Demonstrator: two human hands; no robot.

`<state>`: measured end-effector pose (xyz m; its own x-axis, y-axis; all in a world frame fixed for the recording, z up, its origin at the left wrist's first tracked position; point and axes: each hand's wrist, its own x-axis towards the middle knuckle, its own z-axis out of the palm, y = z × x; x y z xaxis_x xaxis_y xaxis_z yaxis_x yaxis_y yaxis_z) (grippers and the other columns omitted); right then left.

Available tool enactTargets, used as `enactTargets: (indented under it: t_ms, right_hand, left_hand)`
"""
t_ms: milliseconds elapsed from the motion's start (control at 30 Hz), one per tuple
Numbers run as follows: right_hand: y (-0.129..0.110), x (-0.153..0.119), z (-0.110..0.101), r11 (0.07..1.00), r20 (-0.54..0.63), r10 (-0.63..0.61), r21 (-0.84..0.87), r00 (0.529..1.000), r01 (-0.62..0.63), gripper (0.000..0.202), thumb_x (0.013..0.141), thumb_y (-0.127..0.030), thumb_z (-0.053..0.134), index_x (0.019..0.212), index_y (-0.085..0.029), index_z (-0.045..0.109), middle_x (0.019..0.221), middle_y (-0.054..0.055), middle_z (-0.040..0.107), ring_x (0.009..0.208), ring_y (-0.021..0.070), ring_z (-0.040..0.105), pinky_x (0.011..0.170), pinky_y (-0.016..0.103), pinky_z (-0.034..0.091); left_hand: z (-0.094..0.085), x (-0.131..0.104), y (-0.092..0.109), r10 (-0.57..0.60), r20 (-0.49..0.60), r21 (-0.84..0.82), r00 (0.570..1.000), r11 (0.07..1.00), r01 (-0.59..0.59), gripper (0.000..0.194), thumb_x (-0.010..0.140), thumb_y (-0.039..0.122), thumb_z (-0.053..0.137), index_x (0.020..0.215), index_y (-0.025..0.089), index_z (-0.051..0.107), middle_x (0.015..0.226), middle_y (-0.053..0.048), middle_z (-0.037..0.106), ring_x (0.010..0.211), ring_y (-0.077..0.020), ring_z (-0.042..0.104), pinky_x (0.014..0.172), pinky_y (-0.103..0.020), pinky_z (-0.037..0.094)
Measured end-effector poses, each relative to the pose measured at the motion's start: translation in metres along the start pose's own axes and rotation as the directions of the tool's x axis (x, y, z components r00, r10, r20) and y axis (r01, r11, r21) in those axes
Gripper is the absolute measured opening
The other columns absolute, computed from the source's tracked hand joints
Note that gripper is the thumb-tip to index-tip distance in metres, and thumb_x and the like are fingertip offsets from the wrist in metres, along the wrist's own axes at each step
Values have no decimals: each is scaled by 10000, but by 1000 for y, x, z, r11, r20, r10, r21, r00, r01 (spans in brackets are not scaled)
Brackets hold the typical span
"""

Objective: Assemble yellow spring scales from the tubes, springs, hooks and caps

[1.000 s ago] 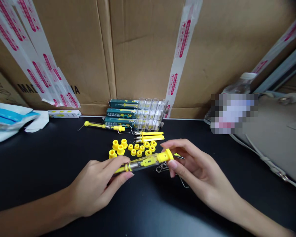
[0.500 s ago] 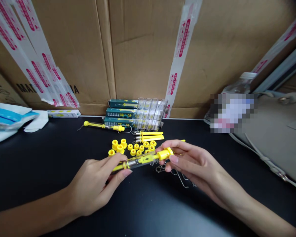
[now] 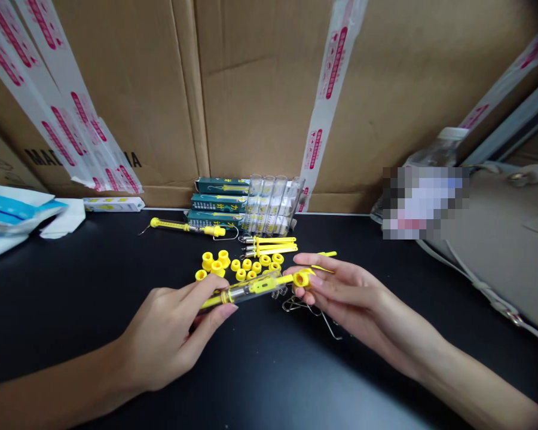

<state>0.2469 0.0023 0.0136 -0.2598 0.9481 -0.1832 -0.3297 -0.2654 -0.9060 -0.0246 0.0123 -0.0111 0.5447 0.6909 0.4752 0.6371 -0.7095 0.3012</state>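
a second ago the yellow end cap (image 3: 302, 278) sat at the end of the clear spring-scale tube (image 3: 243, 292); now we see it off the tube, tipped so that its open bore faces us and leftward. the yellow scale strip (image 3: 286, 279) juts from the tube's right end up to the cap, and whether the two touch we cannot tell. our left hand (image 3: 174, 334) has stayed closed around the tube's left part, thumb below and fingers above. our right hand (image 3: 358, 292) pinches the cap between thumb and fingers, its palm loosely cupped. the tube is held tilted, right end higher, above the black tabletop (image 3: 269, 382).

the broadest stretch of tabletop lies between our forearms, on the near side of the tube. beyond the tube, room is tighter: larger yellow caps (image 3: 207, 261) and small yellow rings (image 3: 235, 265) lie close behind it, then spring plungers (image 3: 275, 248) and an assembled spring scale (image 3: 170, 225). wire hooks (image 3: 330, 326) lie just under our right hand. the cardboard (image 3: 260, 107) bounds the far edge, with green boxes (image 3: 219, 203) before it; the bag (image 3: 506, 221) bounds the right.
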Motion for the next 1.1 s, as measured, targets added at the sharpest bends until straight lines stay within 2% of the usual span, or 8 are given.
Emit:
enactTargets:
  t_ms: [133,233,300,367,433,533,667,1100]
  right_hand:
    - [1,2,-2,1000,-25,20,7,999,-20,297,823,-218,733,1116,-174,714,962,65,709,801,130,685,804,222,585]
    - [5,3,-2,962,-24,-98,-257,995,88,267,859,-312,722,1087,-174,704,933,63,691,772,152,663,736,262,583]
    - [9,2,0,818,36,-241,-530,970,223,217,897,-345,689,1048,-190,690,940,57,685,781,163,649,717,276,565]
    - [12,1,2,592,152,-337,-734,929,335,129,940,-307,635,1012,-209,680,961,51,688,806,172,644,736,291,545]
    - [14,-1,4,403,279,-366,-812,888,421,112,968,-233,583,1008,-225,687,1009,52,685,860,178,648,784,301,529]
    - [15,-3,4,267,403,-357,-821,843,506,230,982,-162,535,1123,-252,693,1127,63,645,981,188,648,861,307,517]
    - [18,-3,2,238,469,-299,-807,831,541,321,1001,-157,508,1279,-278,615,1174,58,638,1038,187,651,918,302,520]
    - [26,-6,1,251,508,-311,-772,804,584,258,997,-175,551,1236,-247,613,1152,49,680,1029,174,676,912,272,538]
  left_hand:
    - [-1,0,1,-3,-7,-19,1000,1000,3,187,1032,355,435,1058,219,560,728,42,683,439,-96,567,442,-212,385]
    - [-1,0,1,-4,-13,-19,1000,1000,4,193,1030,356,435,1043,217,570,704,45,673,436,-98,562,450,-214,387]
    - [-1,0,1,-1,-18,-24,1000,1000,1,198,1030,355,433,1043,215,574,696,47,667,433,-96,558,454,-213,387]
    - [-1,0,1,-3,-15,-33,1000,999,3,193,1028,346,438,1048,212,576,704,47,667,439,-93,559,454,-207,386]
    - [-1,0,1,-6,-8,-39,1000,999,6,184,1025,338,447,1050,212,578,719,45,670,454,-91,567,461,-202,390]
    - [-1,0,1,-20,9,-46,1000,999,21,178,1023,339,451,1042,217,580,726,48,668,449,-87,553,465,-203,383]
    - [-2,0,1,-27,16,-59,1000,998,28,177,1025,336,448,1048,220,579,725,51,661,432,-80,524,451,-204,357]
    - [-1,1,1,-27,15,-65,1000,997,28,178,1020,351,461,1046,224,582,729,54,667,461,-81,569,455,-191,375]
